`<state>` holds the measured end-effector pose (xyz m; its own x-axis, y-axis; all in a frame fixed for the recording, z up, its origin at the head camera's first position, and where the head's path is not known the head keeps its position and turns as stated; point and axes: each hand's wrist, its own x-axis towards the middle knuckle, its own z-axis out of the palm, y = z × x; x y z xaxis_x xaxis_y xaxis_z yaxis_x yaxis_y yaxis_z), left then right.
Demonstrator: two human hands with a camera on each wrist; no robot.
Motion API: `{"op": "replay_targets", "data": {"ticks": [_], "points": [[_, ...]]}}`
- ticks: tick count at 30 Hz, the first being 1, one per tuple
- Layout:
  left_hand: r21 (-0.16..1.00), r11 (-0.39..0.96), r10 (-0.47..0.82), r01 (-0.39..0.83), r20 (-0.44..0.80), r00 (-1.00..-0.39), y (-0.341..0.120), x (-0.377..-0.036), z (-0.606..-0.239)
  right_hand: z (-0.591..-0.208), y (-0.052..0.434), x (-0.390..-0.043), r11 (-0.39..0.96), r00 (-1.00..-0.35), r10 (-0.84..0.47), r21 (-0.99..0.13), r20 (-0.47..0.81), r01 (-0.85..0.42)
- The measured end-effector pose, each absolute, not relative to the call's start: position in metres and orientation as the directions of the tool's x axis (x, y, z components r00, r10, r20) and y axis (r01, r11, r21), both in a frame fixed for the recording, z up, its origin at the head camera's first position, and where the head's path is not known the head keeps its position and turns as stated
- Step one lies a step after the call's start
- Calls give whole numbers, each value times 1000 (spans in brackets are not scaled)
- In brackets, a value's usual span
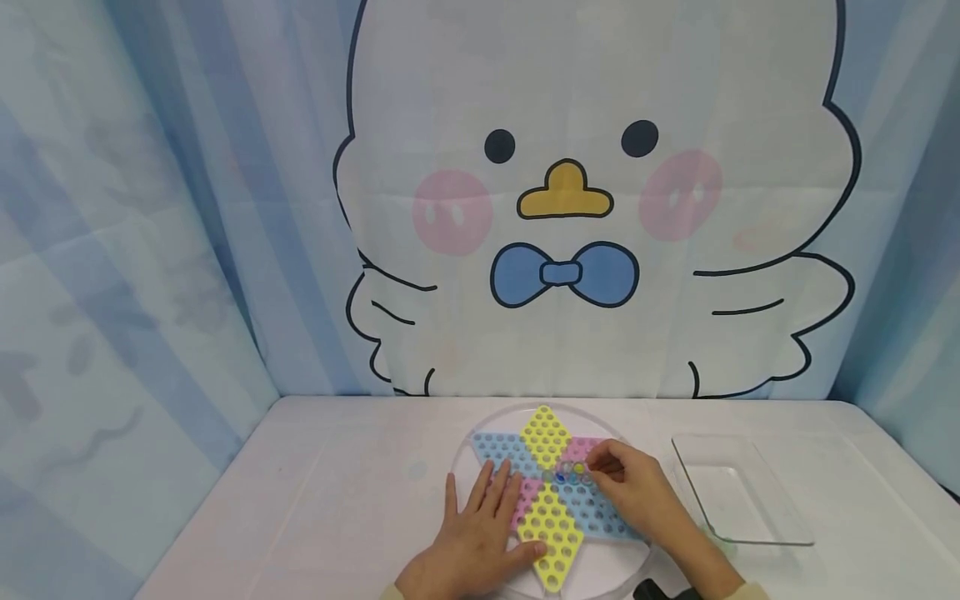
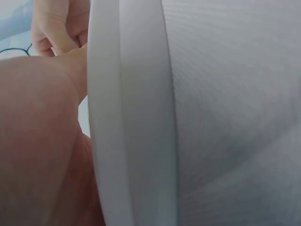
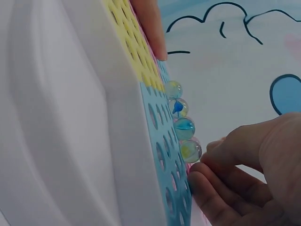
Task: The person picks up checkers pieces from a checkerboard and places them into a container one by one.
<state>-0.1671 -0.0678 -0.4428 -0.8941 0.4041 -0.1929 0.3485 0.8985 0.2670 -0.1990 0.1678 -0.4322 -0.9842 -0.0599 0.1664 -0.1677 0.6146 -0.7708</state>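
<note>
A round Chinese checkers board [image 1: 551, 546] with a yellow, blue and pink star lies on the table. Several clear glass marbles [image 3: 184, 128] with coloured cores sit in its holes, in rows running right from the centre. My left hand [image 1: 483, 529] rests spread on the board's left side, its thumb on the near yellow point. At the right end of the rows, my right hand [image 1: 630, 483] pinches with curled thumb and fingers over the pink area; the marble at its fingertips is mostly hidden. The left wrist view has the board's white rim [image 2: 136, 113] close up.
A clear rectangular tray [image 1: 750, 508] stands to the right of the board on the white table [image 1: 337, 500]. A dark object [image 1: 660, 590] shows at the bottom edge near the right forearm. Behind the table hangs a curtain [image 1: 562, 350] with a cartoon bird.
</note>
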Motion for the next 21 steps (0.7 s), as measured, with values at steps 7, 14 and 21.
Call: {"op": "replay_targets", "data": {"ticks": [7,14,21], "points": [[270,896,409,353,-190,-893,-68,-167,-442,-436,166,-200,619,-983,-61,-766,172,-173],[272,895,410,354,-185,-893,-68,-166,-441,-439,161,-199,638,-972,-66,-740,226,-215],[280,893,411,353,-182,-894,-68,-166,-441,-440,158,-198,666,-963,-62,-708,261,-235]]}}
